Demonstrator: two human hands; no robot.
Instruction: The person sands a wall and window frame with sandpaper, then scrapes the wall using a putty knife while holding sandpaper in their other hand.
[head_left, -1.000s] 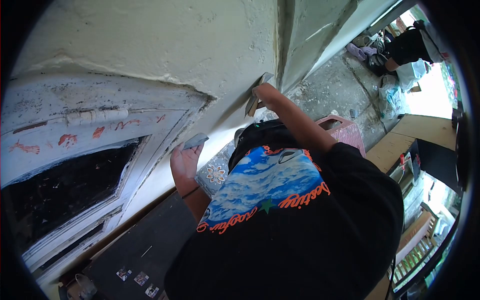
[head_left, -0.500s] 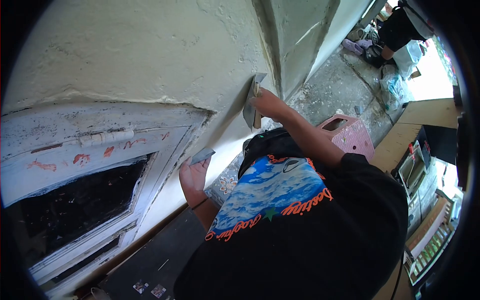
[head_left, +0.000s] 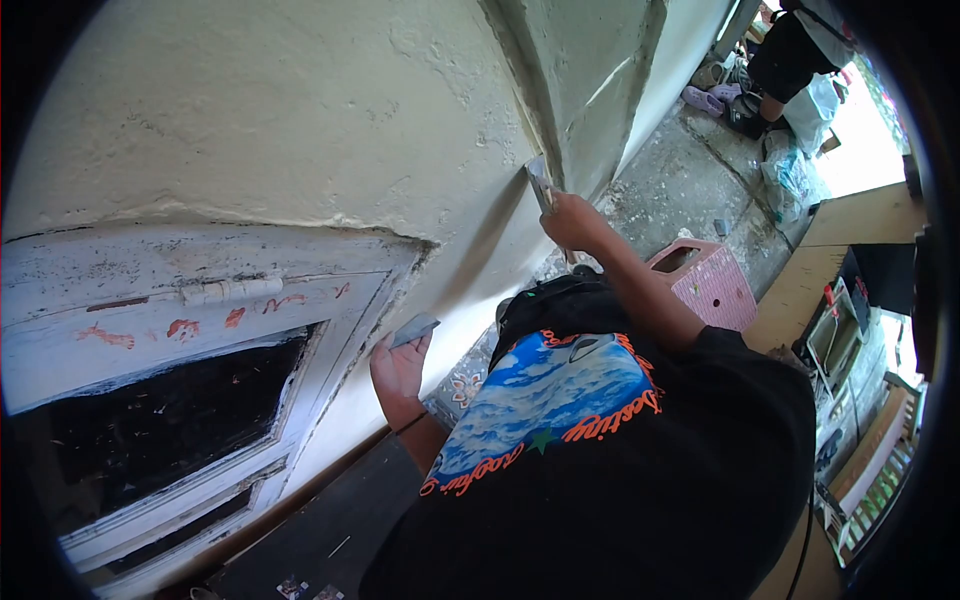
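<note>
My right hand (head_left: 575, 222) grips a putty knife (head_left: 540, 184), its blade edge-on to me and held at the wall's corner beside the raised moulding (head_left: 540, 110). Lower down, my left hand (head_left: 398, 368), palm up, has its fingers closed on a flat grey metal scraper (head_left: 416, 330); any handle is hidden. That hand is close to the white frame of the window (head_left: 330, 345). The cream wall (head_left: 300, 120) between them looks rough and patchy, with a cracked edge above the frame.
A pink plastic stool (head_left: 712, 285) stands on the spotted concrete floor (head_left: 665, 180) past my right arm. Shoes (head_left: 705, 100), plastic bags (head_left: 785, 165) and another person's leg (head_left: 775, 100) are farther off. A dark tabletop (head_left: 310, 535) lies below my left arm.
My right hand has moved right with the putty knife and turned its blade from broadside to nearly edge-on. My left hand still holds the scraper, and the view has shifted slightly.
</note>
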